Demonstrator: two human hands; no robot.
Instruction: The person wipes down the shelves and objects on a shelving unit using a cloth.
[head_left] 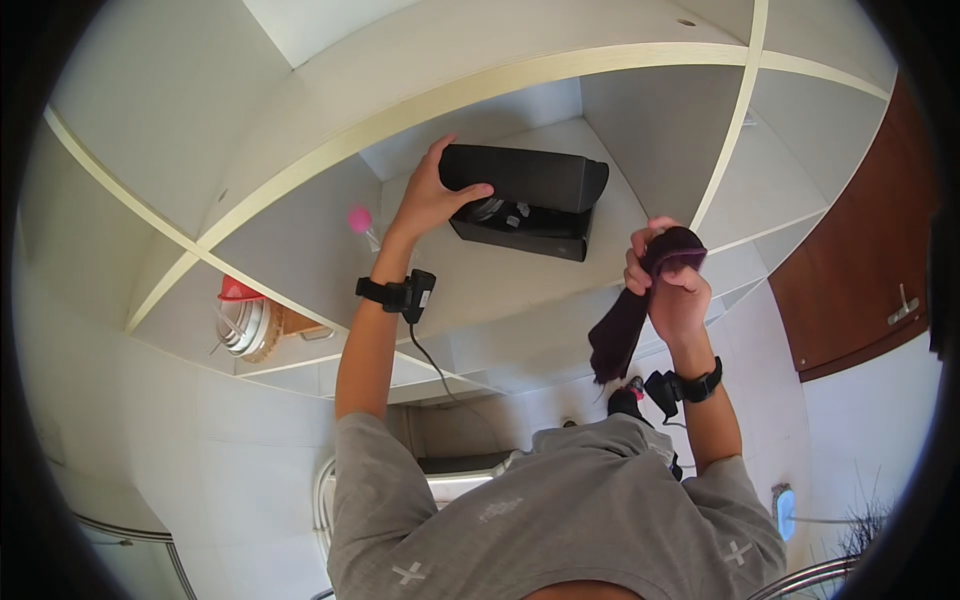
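Note:
A black box rests on a white shelf, its flap lid partly raised. Through the gap, some small clear or shiny items show inside, too small to name. My left hand grips the lid's left end, thumb on the front face and fingers behind. To the right of the box, in front of the shelf edge, my right hand is closed around a dark purple cloth. The cloth is folded over at the top between the fingers, and its loose end hangs down to the left.
A pink ball-topped item stands left of the box. Stacked bowls with a red one fill a lower left compartment. Shelf dividers flank the box. A brown door is at right. A cable trails from my left wrist strap.

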